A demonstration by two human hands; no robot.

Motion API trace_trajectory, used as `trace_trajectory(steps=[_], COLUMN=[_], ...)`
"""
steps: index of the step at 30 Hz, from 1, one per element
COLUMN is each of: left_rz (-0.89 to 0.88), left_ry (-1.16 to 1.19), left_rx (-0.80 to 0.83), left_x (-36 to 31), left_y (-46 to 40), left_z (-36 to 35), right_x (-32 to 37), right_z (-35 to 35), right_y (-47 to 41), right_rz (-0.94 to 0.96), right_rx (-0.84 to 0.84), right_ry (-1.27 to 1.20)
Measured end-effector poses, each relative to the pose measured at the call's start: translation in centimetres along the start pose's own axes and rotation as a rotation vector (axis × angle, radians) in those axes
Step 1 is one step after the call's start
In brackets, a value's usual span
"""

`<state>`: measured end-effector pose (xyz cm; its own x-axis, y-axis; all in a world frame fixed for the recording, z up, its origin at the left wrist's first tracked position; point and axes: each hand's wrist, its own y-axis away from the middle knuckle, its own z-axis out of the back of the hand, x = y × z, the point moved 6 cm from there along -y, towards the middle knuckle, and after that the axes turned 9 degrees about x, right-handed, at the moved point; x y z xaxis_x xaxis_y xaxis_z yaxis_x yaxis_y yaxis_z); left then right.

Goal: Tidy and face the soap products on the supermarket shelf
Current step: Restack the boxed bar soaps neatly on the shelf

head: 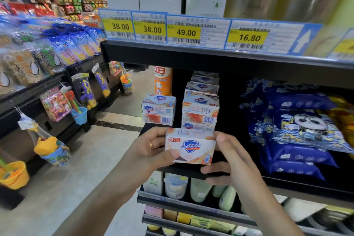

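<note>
Head view — both hands' fingers, left hand (151, 149) and right hand (231, 161), grip soap box (189, 148).

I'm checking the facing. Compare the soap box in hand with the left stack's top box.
The held soap box, gripped by the left hand and right hand, shows its logo face forward at the shelf edge. The left stack's top box sits further back, logo face up, unheld. Both are white Safeguard boxes.

White Safeguard soap box (190, 148) upright, logo facing out, at shelf front, stacked soap boxes (200, 108) behind
</note>
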<state>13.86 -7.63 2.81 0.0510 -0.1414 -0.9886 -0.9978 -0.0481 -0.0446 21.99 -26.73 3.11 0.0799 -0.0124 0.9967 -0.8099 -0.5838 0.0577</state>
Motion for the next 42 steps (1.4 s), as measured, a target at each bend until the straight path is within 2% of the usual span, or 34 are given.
trace_trajectory(steps=[7,20,28,36,42], left_rz=[-0.059,-0.064,0.016,0.265,0.331], left_ry=[-0.020,-0.071,0.011,0.136,0.105], left_rx=[0.046,0.034,0.020,-0.011,0.018], left_x=[0.3,0.9,1.2,1.8,1.5], left_y=[0.2,0.6,0.8,0.4,0.5], left_z=[-0.3,0.2,0.5,0.8,0.5], right_x=[0.2,0.3,0.5,1.1,1.1], right_z=[-1.4,-1.3,-0.9,-1.7,-1.7], right_y=[-0.1,-0.5,-0.2,0.2,0.2], right_rz=[-0.107,-0.039,0.044,0.178,0.251], right_rx=[0.172,0.137,0.150,0.275,0.276], right_ry=[-0.116,-0.120,-0.121,-0.047,-0.013])
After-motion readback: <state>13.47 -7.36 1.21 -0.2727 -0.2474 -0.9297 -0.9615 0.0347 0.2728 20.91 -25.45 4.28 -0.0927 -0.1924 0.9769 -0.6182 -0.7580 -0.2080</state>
